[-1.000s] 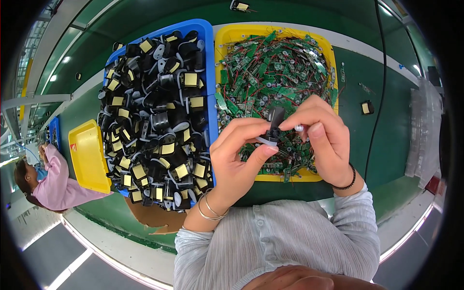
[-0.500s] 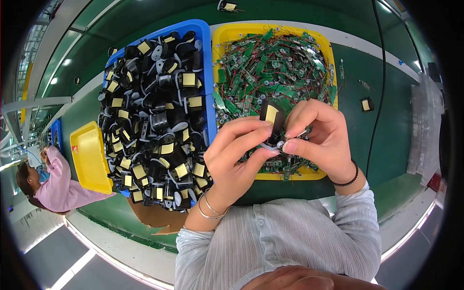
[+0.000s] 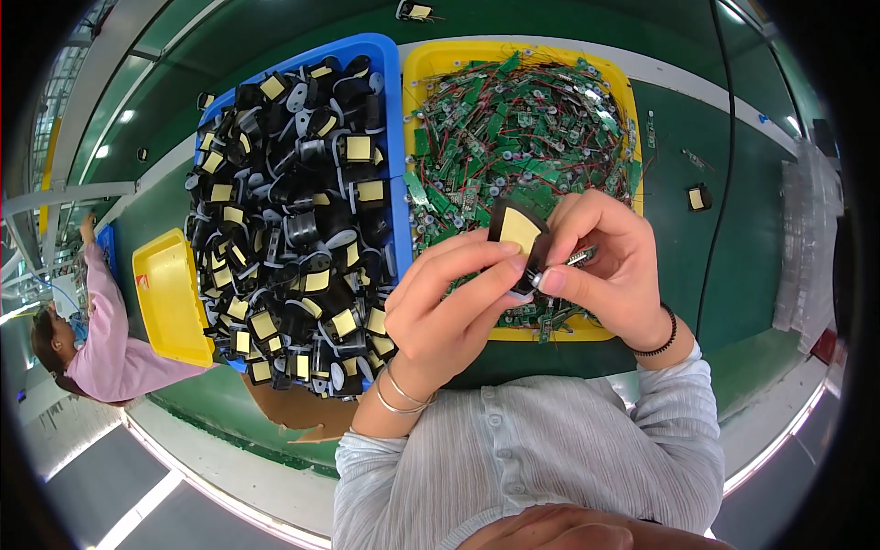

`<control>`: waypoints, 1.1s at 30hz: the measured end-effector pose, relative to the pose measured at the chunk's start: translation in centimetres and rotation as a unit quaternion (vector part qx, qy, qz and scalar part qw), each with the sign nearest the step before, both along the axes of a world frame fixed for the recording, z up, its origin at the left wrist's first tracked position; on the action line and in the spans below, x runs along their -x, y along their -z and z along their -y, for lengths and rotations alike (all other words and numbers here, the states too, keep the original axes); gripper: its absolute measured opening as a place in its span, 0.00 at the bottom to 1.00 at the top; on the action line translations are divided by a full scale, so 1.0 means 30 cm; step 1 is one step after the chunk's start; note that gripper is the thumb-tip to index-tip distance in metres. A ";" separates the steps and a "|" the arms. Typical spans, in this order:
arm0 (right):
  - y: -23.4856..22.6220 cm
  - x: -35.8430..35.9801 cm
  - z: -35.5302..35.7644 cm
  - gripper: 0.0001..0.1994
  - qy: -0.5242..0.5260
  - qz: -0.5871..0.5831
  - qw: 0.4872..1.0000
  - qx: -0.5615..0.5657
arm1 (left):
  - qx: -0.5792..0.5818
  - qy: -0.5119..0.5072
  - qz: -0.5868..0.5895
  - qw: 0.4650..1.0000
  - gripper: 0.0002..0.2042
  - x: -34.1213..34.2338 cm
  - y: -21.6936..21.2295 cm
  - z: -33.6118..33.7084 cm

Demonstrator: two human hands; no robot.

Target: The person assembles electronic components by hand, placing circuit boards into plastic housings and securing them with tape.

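My left hand (image 3: 447, 298) is closed around a small black plastic housing (image 3: 536, 249) with a yellow pad (image 3: 519, 229) on its face. The housing stands tilted, with a pale grey part at its lower end under my thumb. Against its right side, my right hand (image 3: 612, 275) pinches a small green circuit board (image 3: 581, 256), its fingertips touching the housing. Exactly how board and housing meet is hidden by my fingers. Both hands are over the near part of a yellow tray (image 3: 632, 119) heaped with green circuit boards and red wires.
Left of it, a blue tray (image 3: 393, 110) is piled with black housings bearing yellow pads. An empty yellow tray (image 3: 170, 298) leans beside that. Single housings (image 3: 699, 197) and loose boards (image 3: 694, 159) lie on the green surface. A black cable (image 3: 731, 137) runs down at right. A co-worker (image 3: 110, 339) sits at far left.
The housing has turned in my left hand, so its yellow pad shows more broadly. A housing at the far edge has shifted left. The co-worker's arm now reaches away from their body.
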State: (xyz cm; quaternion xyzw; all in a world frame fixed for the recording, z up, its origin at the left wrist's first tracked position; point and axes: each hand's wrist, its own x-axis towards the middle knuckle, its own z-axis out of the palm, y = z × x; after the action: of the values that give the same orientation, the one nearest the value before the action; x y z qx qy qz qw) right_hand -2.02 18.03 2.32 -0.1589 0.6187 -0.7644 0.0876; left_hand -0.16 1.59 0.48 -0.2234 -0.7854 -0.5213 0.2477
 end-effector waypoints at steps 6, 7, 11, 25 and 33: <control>-0.002 0.000 -0.001 0.08 -0.011 -0.012 0.999 -0.031 | 0.075 -0.012 -0.070 0.995 0.12 -0.006 -0.005 0.011; -0.003 -0.002 0.000 0.08 -0.009 -0.016 0.999 -0.039 | 0.089 -0.017 -0.081 0.993 0.11 -0.009 -0.005 0.012; -0.005 -0.005 -0.003 0.08 -0.010 -0.057 0.996 -0.064 | 0.113 -0.013 -0.090 0.989 0.11 -0.017 -0.015 0.016; 0.005 -0.011 0.025 0.06 -0.085 0.132 0.987 0.012 | -0.155 0.087 0.136 0.975 0.11 -0.014 0.016 0.023; 0.010 -0.016 0.043 0.06 -0.071 0.022 0.995 -0.072 | -0.173 0.045 0.142 0.974 0.07 -0.022 0.024 0.017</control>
State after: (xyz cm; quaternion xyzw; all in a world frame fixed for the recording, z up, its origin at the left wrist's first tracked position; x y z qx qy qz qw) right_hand -1.55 16.75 2.02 -0.1786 0.6575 -0.7128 0.1666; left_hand 0.48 1.07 -0.24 -0.1361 -0.6994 -0.6866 0.1447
